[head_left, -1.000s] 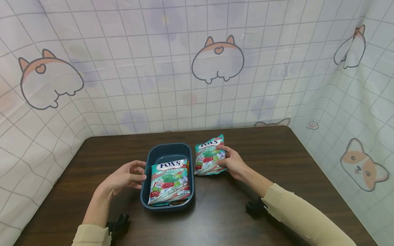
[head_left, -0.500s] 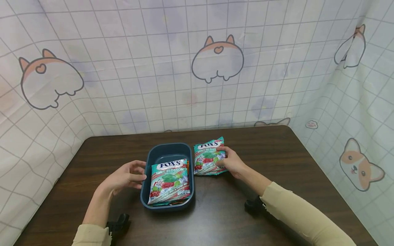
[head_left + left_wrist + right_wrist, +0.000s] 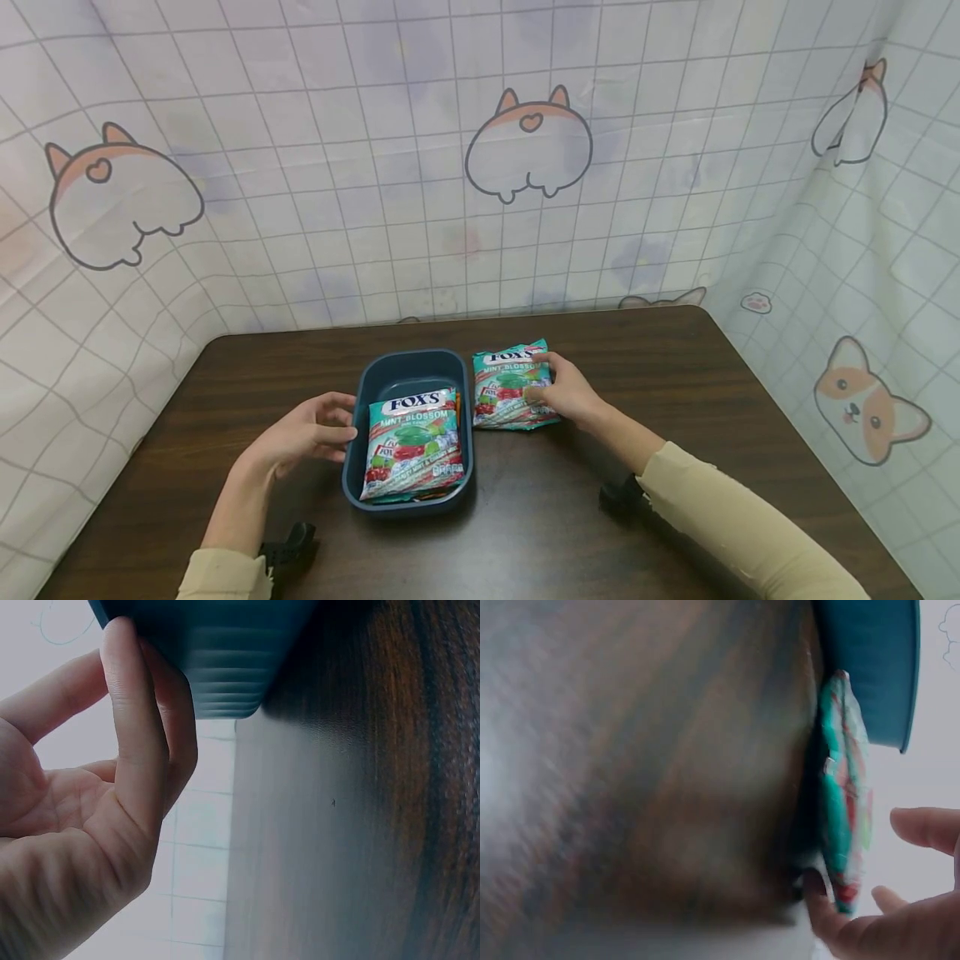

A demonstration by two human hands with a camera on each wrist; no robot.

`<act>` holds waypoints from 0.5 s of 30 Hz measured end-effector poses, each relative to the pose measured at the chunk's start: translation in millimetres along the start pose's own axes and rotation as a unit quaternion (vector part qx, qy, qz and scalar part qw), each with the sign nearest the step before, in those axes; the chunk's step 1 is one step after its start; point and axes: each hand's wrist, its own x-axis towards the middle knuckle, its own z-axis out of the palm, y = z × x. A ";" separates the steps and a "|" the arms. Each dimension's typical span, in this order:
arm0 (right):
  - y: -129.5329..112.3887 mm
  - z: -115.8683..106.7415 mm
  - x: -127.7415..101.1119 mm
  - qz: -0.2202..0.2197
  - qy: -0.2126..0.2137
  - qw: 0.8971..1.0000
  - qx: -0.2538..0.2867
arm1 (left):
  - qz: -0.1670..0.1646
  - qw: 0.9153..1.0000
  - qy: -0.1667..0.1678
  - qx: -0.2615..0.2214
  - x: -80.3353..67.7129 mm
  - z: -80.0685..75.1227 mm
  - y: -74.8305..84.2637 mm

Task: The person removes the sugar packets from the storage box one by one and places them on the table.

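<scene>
Step in hand: right hand (image 3: 567, 392) takes hold of the candy bag (image 3: 510, 385) lying on the table (image 3: 675, 383) just beside the bin (image 3: 408, 367); fingers curl over its right edge, thumb under it.
Left hand (image 3: 303, 432): fingers loosely curved, tips touching the bin's left wall.
Next move, judged: lift the bag clear and over the bin rim onto the second bag (image 3: 412, 442) inside.
Views: right wrist shows the thumb (image 3: 817, 900) beneath the bag; head shows the whole layout.

A dark brown wooden desk (image 3: 675, 375) with rounded corners stands against walls draped in a white checked cloth. Near its middle sits a dark blue oblong plastic tub (image 3: 408, 371), resting directly on the wood. Just beside the tub, on its right, a green, red and white plastic candy bag (image 3: 504, 387) lies flat on the desk. Near the front edge, two small black clip-like objects (image 3: 296, 542) rest on the surface, well apart.
</scene>
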 end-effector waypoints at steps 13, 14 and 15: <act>-8.2 -12.4 -4.5 -0.024 -0.011 0.999 -0.023 | 0.001 1.000 0.002 0.000 0.7 -0.2 -0.7; -9.3 -12.8 -5.0 -0.027 -0.011 0.999 -0.024 | 0.001 1.000 0.002 0.000 0.7 -0.3 -0.9; -10.8 -13.2 -5.8 -0.028 -0.011 0.999 -0.024 | 0.002 1.000 0.002 0.001 0.8 -0.3 -1.1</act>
